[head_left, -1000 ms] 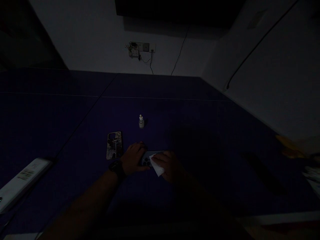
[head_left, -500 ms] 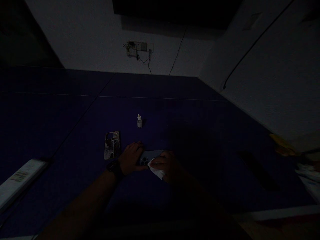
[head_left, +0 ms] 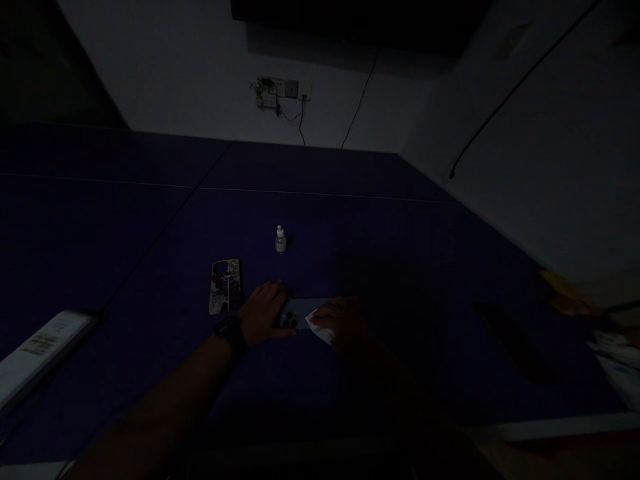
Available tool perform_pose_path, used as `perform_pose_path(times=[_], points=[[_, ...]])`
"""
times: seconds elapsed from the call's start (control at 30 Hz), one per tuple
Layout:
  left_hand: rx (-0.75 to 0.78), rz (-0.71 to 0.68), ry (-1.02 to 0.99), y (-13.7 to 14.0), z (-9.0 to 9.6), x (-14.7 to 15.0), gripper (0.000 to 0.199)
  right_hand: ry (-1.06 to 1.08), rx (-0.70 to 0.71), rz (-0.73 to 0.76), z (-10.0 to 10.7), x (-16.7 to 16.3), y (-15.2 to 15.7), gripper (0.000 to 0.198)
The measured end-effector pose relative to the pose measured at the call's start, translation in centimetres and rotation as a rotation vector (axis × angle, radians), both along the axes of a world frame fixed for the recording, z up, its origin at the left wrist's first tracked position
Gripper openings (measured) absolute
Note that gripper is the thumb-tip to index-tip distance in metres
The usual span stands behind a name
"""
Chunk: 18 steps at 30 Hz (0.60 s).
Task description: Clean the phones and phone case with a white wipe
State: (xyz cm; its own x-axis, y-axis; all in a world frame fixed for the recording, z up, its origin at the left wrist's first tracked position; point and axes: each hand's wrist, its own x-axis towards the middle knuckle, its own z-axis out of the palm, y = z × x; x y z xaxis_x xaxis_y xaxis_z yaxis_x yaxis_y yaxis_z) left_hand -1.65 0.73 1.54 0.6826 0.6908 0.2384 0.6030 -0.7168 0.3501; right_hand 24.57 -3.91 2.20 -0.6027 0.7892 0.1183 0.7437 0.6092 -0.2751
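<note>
A smartphone (head_left: 301,307) lies back up on the dark blue surface, its camera cluster toward the left end. My left hand (head_left: 263,312), with a dark watch on the wrist, grips that end between thumb and fingers. My right hand (head_left: 344,321) is closed on a white wipe (head_left: 320,329) and presses it on the phone's back; its fingers are dim in the shadow. Left of my left hand lies a patterned phone case (head_left: 225,287). A small dropper bottle (head_left: 281,241) with a white cap stands upright beyond the phone.
A white power strip (head_left: 43,353) lies at the left. Toward the right is a dark flat object (head_left: 513,340), too dim to name. Yellow cloth (head_left: 567,293) lies by the right wall. Wall sockets (head_left: 285,90) with cords are at the back, below a dark screen (head_left: 360,23).
My right hand has slid the wipe slightly right and away from me along the phone, uncovering more beside the cameras. My left hand keeps its hold. The view has shifted a little.
</note>
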Motion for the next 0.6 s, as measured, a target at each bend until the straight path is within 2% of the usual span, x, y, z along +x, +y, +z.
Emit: perform_pose_path(times=[0.07, 0.17, 0.23, 0.33, 0.47, 0.53, 0.6], points=[[-0.004, -0.005, 0.003, 0.04, -0.02, -0.02, 0.071, -0.031, -0.004, -0.024, 0.20, -0.24, -0.04, 0.057], [-0.005, -0.005, 0.007, 0.07, -0.09, -0.03, 0.069, -0.051, -0.057, 0.076, 0.21, -0.69, 0.03, 0.069], [-0.003, 0.000, 0.009, 0.07, -0.13, -0.03, 0.068, -0.040, -0.093, 0.133, 0.08, -0.59, 0.16, 0.064], [0.002, -0.003, 0.005, 0.05, -0.14, -0.04, 0.070, -0.029, -0.092, 0.092, -0.04, -0.03, 0.26, 0.052], [0.021, -0.007, 0.005, -0.02, -0.11, -0.06, 0.068, -0.043, -0.031, 0.027, 0.04, -0.19, 0.09, 0.062], [0.029, -0.004, -0.002, -0.04, -0.09, -0.05, 0.066, -0.040, -0.028, 0.071, 0.01, -0.56, 0.01, 0.068], [0.024, -0.003, -0.006, -0.04, -0.06, -0.03, 0.065, -0.028, -0.057, 0.126, -0.07, -0.71, 0.03, 0.064]])
